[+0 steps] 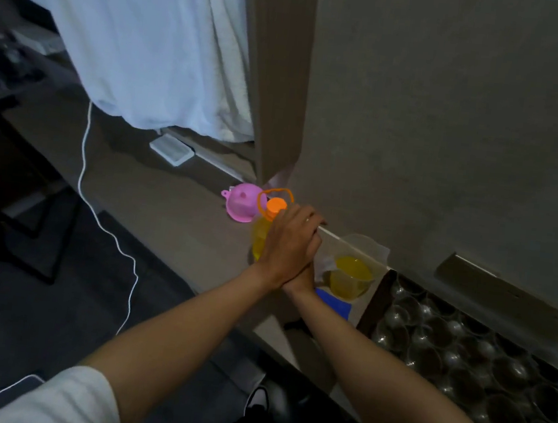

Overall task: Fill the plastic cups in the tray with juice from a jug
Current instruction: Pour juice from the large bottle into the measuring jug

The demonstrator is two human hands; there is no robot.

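Note:
A clear jug (350, 277), partly full of yellow juice, stands on the ledge just left of a dark tray (372, 307). The tray holds several empty clear plastic cups (455, 354). My left hand (284, 243) and my right hand (303, 277) are pressed flat together, palm to palm with fingers straight, just left of the jug. Neither holds anything. The left hand hides most of the right one. Behind them stands a bottle of yellow juice (260, 240) with an orange cap (276, 206) and an orange handle loop.
A pink funnel (242, 204) lies behind the bottle near the wall corner. A blue cloth (333, 303) lies in front of the jug. A white cable (107, 227) trails over the dark floor at the left. A white curtain (144, 42) hangs above a small white box (172, 148).

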